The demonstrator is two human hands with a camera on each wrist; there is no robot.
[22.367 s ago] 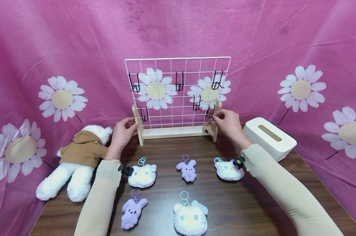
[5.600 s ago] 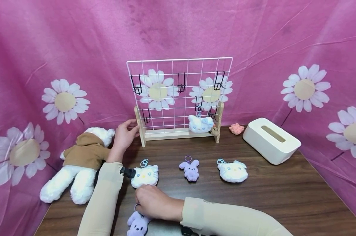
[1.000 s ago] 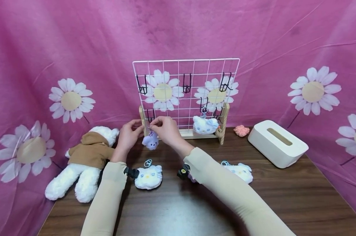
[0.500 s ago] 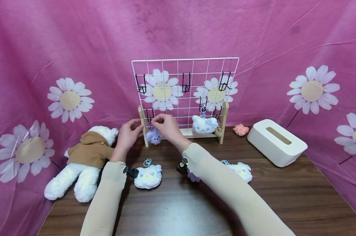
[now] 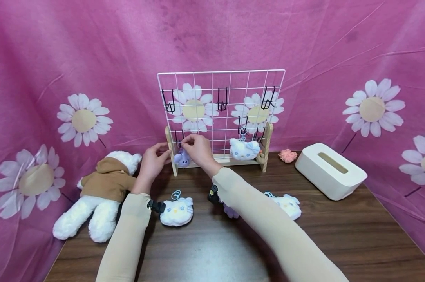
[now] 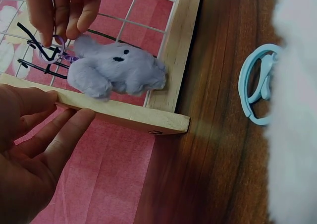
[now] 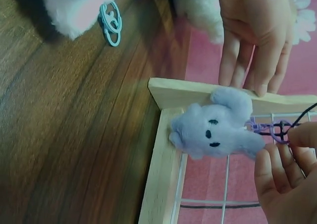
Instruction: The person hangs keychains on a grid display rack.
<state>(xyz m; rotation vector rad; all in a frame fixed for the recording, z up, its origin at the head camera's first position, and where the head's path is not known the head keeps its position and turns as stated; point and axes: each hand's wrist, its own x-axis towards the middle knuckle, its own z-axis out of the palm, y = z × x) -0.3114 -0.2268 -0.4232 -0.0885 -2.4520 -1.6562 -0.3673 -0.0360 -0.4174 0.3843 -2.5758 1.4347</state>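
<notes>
My right hand (image 5: 199, 150) pinches the purple ring (image 7: 280, 132) of a lilac bunny plush keychain (image 5: 182, 158) at the lower left black hook (image 6: 42, 60) of a white wire grid rack (image 5: 212, 71). In the left wrist view the ring lies around the hook's prong. My left hand (image 5: 155, 160) holds the rack's left wooden post (image 6: 124, 112) between thumb and fingers. On the lower right side hangs a white cat plush keychain (image 5: 244, 149), partly hiding a small brown charm (image 5: 261, 158). Black hooks on the upper row, such as the middle one (image 5: 222, 105), carry nothing.
Another white cat keychain (image 5: 177, 212) lies by my left wrist. My right sleeve partly covers a lilac keychain (image 5: 230, 211) and a white cat keychain (image 5: 288, 206). A white teddy in a brown hoodie (image 5: 110, 182), a cream tissue box (image 5: 330, 171) and a coral fluffy piece (image 5: 288, 156) stand around.
Over the longer span, a white cat keychain went onto the rack and the coral piece appeared. The lilac bunny left the table; in the last second my right hand raised its ring to the hook.
</notes>
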